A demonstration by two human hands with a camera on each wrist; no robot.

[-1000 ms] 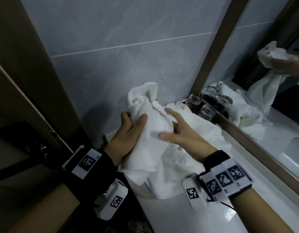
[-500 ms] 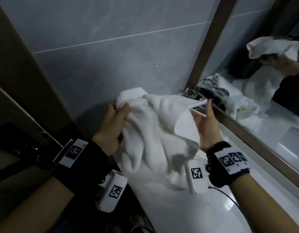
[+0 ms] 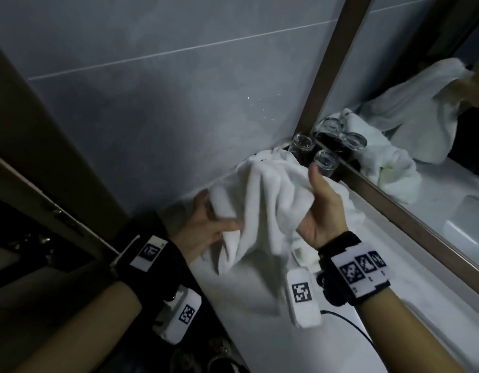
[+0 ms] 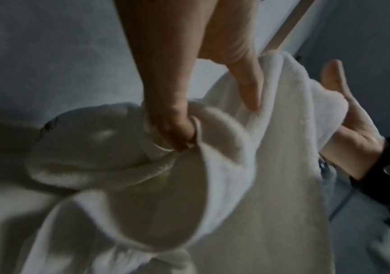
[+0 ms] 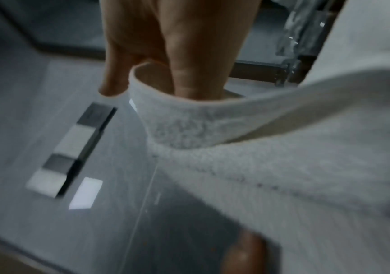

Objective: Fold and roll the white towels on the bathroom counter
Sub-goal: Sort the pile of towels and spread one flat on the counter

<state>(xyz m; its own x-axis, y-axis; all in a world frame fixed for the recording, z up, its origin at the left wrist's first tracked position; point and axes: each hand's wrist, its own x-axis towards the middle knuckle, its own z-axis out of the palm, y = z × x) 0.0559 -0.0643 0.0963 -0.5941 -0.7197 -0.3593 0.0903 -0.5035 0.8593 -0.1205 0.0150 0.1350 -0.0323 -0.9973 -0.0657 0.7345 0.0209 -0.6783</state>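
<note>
A white towel [image 3: 270,205] is held up above the desk [image 3: 259,332], gripped at one edge by the left hand [image 3: 206,230] and at the other by the right hand [image 3: 321,211]; another towel [image 3: 351,211] seemingly lies beneath, near two glasses [image 3: 325,162].

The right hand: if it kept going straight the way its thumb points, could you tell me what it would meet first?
Most likely the nearer drinking glass, which stands just beyond the right hand that grips the white towel; depth is uncertain.

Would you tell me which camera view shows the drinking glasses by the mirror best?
The head view: two drinking glasses stand clearly in the corner behind the white towel. The right wrist view catches only a blurred glint of them; the left wrist view shows none.
</note>
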